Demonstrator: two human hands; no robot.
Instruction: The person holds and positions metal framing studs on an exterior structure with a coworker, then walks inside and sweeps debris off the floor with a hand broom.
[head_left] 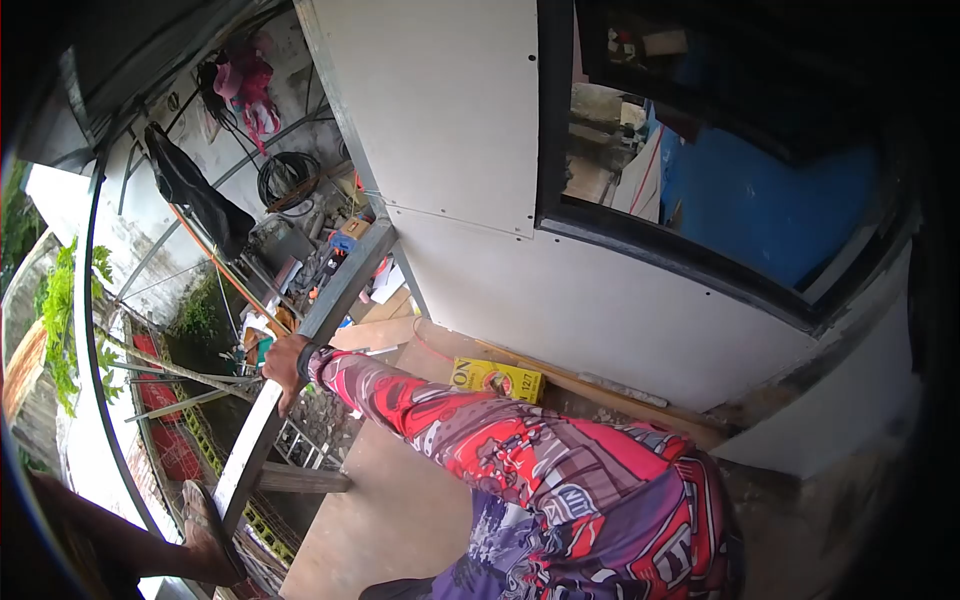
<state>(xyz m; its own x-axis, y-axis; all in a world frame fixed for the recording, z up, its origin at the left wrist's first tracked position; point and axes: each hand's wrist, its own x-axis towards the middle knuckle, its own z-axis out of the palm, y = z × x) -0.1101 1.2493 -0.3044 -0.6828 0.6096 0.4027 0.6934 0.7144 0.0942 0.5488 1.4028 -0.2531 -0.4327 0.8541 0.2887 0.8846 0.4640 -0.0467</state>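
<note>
My right hand [287, 372] reaches across from the lower right, in a red, grey and purple patterned sleeve [520, 440] with a dark band at the wrist. Its fingers are wrapped over a slanting grey rail [245, 455], with the thumb down its near side. My left hand is out of view. Below the hand, a sandaled foot [212, 530] rests by the lower part of the rail; whose foot it is, I cannot tell. A yellow printed box [515, 380] sits on the floor beyond my forearm, partly covered by the sleeve.
A pale wall panel [450, 110] with a dark-framed window opening [548, 205] stands ahead. Beyond the rail lie assorted clutter, a coiled black hose [287, 182] and a hanging dark cloth [195, 190]. Brown flooring [375, 500] extends below; an opening drops away at left.
</note>
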